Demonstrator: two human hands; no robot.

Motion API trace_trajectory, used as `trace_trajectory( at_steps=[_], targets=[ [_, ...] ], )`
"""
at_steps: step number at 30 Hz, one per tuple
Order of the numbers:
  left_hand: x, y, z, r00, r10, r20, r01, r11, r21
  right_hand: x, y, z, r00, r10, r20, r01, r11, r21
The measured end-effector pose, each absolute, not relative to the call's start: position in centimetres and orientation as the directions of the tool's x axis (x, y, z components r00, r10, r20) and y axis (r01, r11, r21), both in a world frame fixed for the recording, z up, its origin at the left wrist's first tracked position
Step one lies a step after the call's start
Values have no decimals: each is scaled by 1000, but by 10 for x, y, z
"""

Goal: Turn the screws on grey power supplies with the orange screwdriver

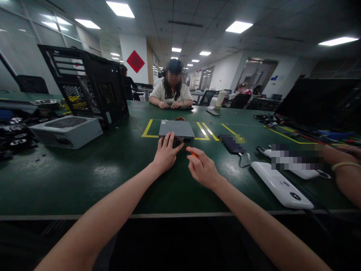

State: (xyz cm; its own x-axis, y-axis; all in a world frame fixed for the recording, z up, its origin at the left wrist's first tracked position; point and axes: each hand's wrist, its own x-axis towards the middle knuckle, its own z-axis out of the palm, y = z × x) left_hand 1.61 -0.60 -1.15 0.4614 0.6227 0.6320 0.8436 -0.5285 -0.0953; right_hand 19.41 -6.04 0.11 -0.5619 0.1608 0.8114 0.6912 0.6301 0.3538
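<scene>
A grey metal computer power supply [176,128] lies on the green table in front of me, its fan and power socket on the side towards me. My left hand [166,155] rests against that near side with its fingers spread, the fingertips reaching the top edge. Just right of it, my right hand [203,167] is closed around a screwdriver with an orange handle [192,152]. The screwdriver points at the socket end of the power supply. Its tip is too small to make out, so I cannot tell whether it touches.
A second power supply [67,130] and an open black computer case [87,82] stand at left. At right lie a dark phone [231,143], a white device [282,184] and another person's arm [348,173]. Across the table [113,188] sits a person [172,86].
</scene>
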Motion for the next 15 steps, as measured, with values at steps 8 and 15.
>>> trace_trajectory(
  at_steps=[8, 15],
  targets=[
    [17, -7, -11, 463, 626, 627, 844, -527, -97, 194, -63, 2, -570, 210, 795, 682, 660, 315],
    [17, -7, -10, 464, 626, 627, 838, -539, -82, 195, -61, 1, -543, 192, 818, 720, 607, 336]
  ],
)
